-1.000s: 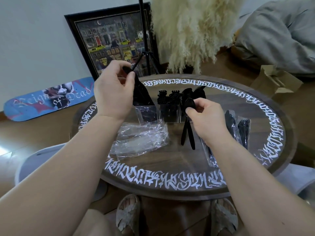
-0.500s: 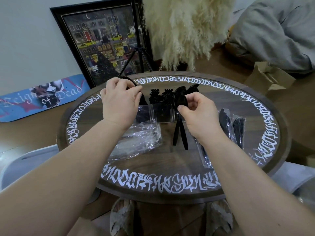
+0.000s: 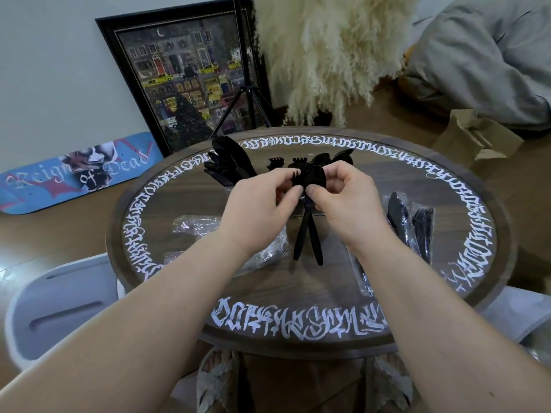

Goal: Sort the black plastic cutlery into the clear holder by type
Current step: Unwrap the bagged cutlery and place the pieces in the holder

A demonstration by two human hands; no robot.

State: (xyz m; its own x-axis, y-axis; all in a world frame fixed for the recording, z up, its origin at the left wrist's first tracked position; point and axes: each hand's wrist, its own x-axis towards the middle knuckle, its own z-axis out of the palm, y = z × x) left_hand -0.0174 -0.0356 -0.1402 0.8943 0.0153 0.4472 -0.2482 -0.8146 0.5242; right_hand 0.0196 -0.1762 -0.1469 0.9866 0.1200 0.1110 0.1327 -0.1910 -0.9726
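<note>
Above the round table (image 3: 298, 281), the left hand (image 3: 256, 210) and right hand (image 3: 343, 204) pinch light, stiff, slick black spoon and fork (image 3: 310, 228) near their heads, just before the clear holder (image 3: 235, 186), handles dangling.

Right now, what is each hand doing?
Left hand: pinching the fork at its head.
Right hand: holding the spoon, both handles hanging down.

Round dark wooden table with white calligraphy rim (image 3: 465, 186), framed city-street painting (image 3: 190, 81), black tripod (image 3: 247, 93), cream pampas grass (image 3: 331, 52), blue skateboard deck (image 3: 74, 172), brown cardboard box (image 3: 474, 138), grey cushion (image 3: 489, 55), all beyond the fingers.
</note>
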